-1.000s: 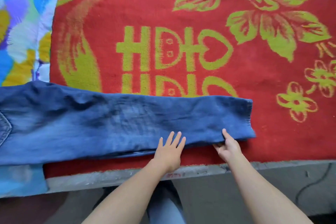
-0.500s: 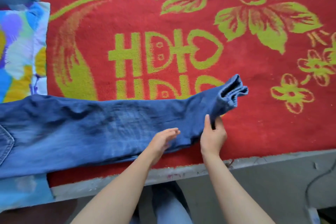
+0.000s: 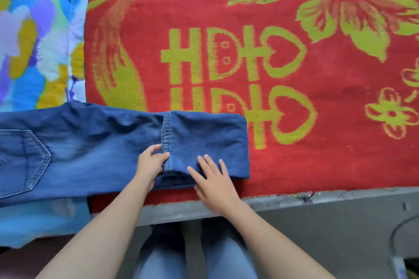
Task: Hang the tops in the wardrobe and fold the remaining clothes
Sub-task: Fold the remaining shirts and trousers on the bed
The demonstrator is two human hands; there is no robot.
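A pair of blue jeans (image 3: 90, 149) lies along the near edge of the bed, waist and back pocket at the left. The leg ends are folded back to the left, and their stitched hem (image 3: 166, 133) lies across the legs. My left hand (image 3: 150, 163) holds the hem at its near end, fingers curled on the cloth. Just right of the hem, my right hand (image 3: 213, 176) lies flat with straight, spread fingers on the folded part.
A red blanket (image 3: 294, 154) with yellow-green flowers covers the bed. A colourful patterned cloth (image 3: 34, 47) lies at the left, with light blue fabric (image 3: 43, 217) under the jeans. The grey bed edge (image 3: 317, 199) runs along the front; my knees are below.
The right hand lifted the leg ends off the blanket and folded them leftward over the legs. The left hand moved onto the hem; the right hand now lies flat on the fold.
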